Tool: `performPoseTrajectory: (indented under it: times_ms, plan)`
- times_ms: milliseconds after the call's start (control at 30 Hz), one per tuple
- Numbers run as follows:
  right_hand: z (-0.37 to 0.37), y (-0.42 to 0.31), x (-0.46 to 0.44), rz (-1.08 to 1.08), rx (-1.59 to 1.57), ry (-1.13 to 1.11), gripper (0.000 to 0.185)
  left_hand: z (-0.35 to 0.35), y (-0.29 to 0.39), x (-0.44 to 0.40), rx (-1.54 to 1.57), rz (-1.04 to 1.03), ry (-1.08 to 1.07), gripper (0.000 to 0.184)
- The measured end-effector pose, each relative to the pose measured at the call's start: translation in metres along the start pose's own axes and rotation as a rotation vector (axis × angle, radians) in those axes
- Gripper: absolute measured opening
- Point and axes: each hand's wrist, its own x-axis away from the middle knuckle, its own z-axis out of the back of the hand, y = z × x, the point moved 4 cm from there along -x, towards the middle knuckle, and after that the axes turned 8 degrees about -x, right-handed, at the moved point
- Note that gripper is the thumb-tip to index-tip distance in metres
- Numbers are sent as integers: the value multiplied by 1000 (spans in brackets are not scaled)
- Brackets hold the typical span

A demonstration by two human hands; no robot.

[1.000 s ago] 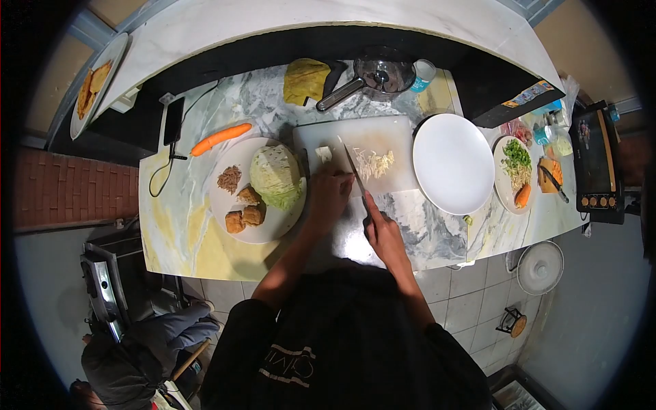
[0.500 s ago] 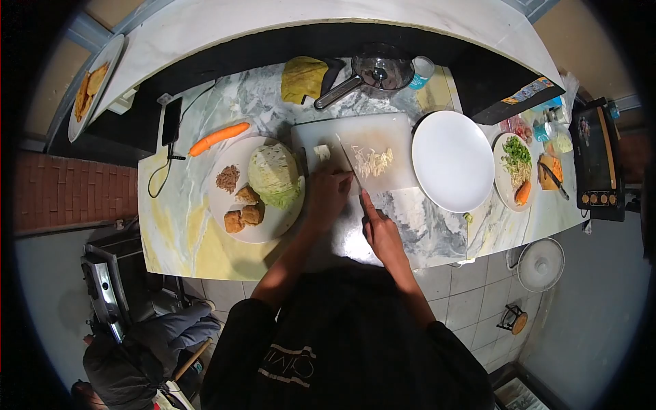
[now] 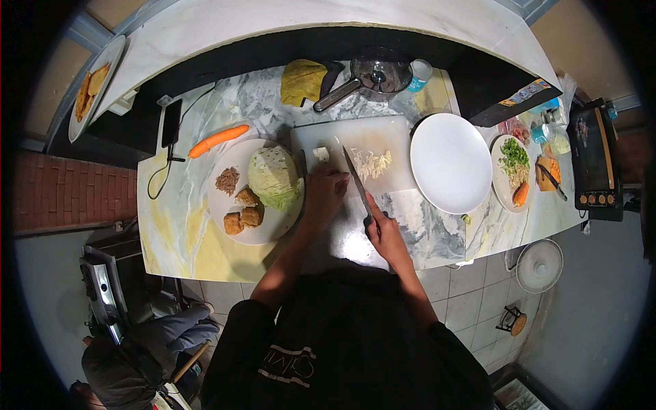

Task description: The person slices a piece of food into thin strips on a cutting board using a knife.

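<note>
My right hand (image 3: 387,236) is closed around the handle of a kitchen knife (image 3: 356,171), its blade pointing away from me over the cutting board (image 3: 396,133). Just left of the blade, my left hand (image 3: 326,191) rests at the board with its fingers curled together; whatever they pinch is hidden. Pale thin shreds (image 3: 371,163) lie to the right of the blade. A small white block (image 3: 321,154) sits on the board beyond my left fingers.
Left of the board a plate (image 3: 219,198) bears a cabbage (image 3: 272,174), fried brown cubes (image 3: 242,212) and brown shreds; a carrot (image 3: 219,140) lies behind it. An empty white plate (image 3: 451,164) stands right. Behind are a pan (image 3: 379,75) and a cloth (image 3: 301,80). Another person (image 3: 137,355) is lower left.
The knife has shifted slightly toward me and to the right, and its blade face shows more broadly. My left hand stays nearly in place with fingers curled.
</note>
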Motion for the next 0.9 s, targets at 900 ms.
performPoseTrajectory:
  times_ms: [900]
  plan:
    - [-3, -2, 1, 63, -115, 95, 69, -1, -10, 2, -83, 64, -34, 13]
